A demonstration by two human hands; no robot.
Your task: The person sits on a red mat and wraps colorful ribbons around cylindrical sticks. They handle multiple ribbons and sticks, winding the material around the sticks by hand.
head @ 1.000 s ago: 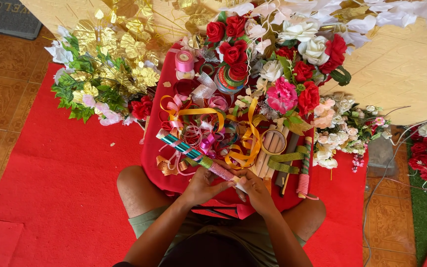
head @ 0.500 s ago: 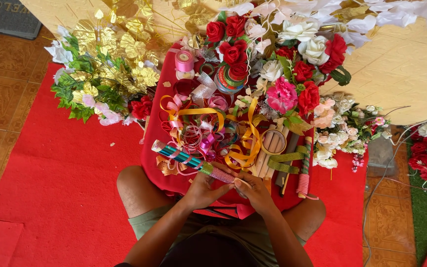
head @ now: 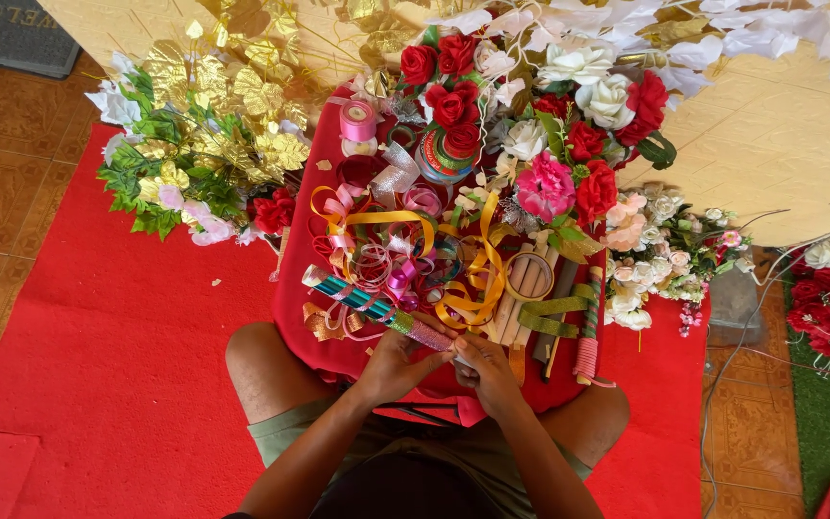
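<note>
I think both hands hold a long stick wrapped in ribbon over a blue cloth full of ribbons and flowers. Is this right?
Not quite: the cloth is red, not blue, as the head view shows. Both the left hand and the right hand do hold the ribbon-wrapped stick over it.

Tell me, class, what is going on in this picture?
A person sits on a red mat with a red tray of curled ribbons across the lap. The left hand and right hand meet at the near end of a long ribbon-wrapped stick, which slants up to the left over the tray. Artificial roses and gold leaves lie beyond it.
</note>
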